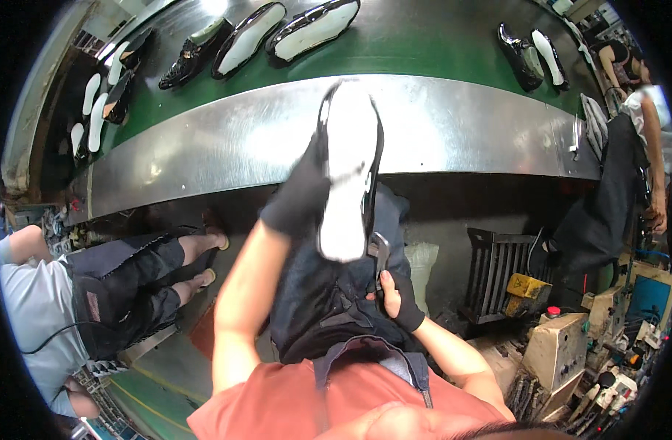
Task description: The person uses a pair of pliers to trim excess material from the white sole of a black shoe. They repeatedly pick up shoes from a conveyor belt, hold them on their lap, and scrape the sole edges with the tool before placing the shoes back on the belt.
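My left hand [300,192], in a black glove, grips a glossy black shoe [353,132] from its left side. The shoe is held up over my lap in front of the metal bench edge, its white underside facing me and its ends pointing up and down. Around the handle of a dark metal hand tool with a curved head [382,253], my right hand [398,297] is closed; its glove leaves the fingers bare. The tool's head lies just below and right of the shoe's lower end, and I cannot tell whether they touch. The fingertips of my left hand are hidden behind the shoe.
A metal ledge [226,139] borders a green belt [424,44] carrying several black shoes [248,40]. People stand at left [123,293] and right [607,183]. Right of my legs are a slatted black stand [490,271], a yellow pedal [526,293] and a machine box [556,348].
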A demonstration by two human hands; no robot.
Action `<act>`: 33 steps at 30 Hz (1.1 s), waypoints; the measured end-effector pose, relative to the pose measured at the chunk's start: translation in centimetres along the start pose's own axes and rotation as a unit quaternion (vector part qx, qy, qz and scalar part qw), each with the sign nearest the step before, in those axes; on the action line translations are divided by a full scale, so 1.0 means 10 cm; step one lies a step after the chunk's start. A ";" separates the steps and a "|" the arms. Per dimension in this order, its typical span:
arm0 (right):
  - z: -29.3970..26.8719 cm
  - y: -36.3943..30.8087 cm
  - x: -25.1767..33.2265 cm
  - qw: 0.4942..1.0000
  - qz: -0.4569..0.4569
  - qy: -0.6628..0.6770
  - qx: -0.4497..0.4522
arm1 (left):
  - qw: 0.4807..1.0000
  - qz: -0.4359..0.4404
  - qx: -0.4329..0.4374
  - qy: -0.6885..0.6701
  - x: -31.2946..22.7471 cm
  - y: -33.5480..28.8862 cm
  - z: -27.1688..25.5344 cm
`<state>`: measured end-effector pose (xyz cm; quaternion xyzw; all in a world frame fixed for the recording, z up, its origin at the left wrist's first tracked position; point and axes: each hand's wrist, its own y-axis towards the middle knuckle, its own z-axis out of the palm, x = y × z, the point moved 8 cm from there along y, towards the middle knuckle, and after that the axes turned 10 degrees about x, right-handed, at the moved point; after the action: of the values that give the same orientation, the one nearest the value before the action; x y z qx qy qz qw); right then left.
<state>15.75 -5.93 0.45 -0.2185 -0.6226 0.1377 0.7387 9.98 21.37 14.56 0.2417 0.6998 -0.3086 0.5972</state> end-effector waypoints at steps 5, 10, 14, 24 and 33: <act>-0.07 0.14 0.07 0.998 0.042 0.037 0.018 | 0.998 0.036 0.014 -0.052 -0.50 1.36 -0.23; -0.08 0.19 0.19 0.997 0.037 0.060 0.037 | 0.787 0.261 0.079 0.553 -0.38 1.70 -0.07; -0.09 0.15 0.13 0.996 0.011 0.061 0.067 | 0.755 0.168 -0.244 0.585 -0.42 2.15 -1.34; -0.04 0.21 0.25 0.996 -0.006 0.046 0.073 | 0.948 -0.005 -0.148 0.283 0.28 1.86 -1.47; -0.10 0.10 0.08 0.989 -0.002 0.144 -0.026 | 0.977 0.085 -0.126 -0.148 0.30 0.06 -1.21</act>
<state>16.96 -4.85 0.55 -0.2539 -0.5132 0.0873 0.8152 1.55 30.44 12.69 0.1749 0.6135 -0.1985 0.7440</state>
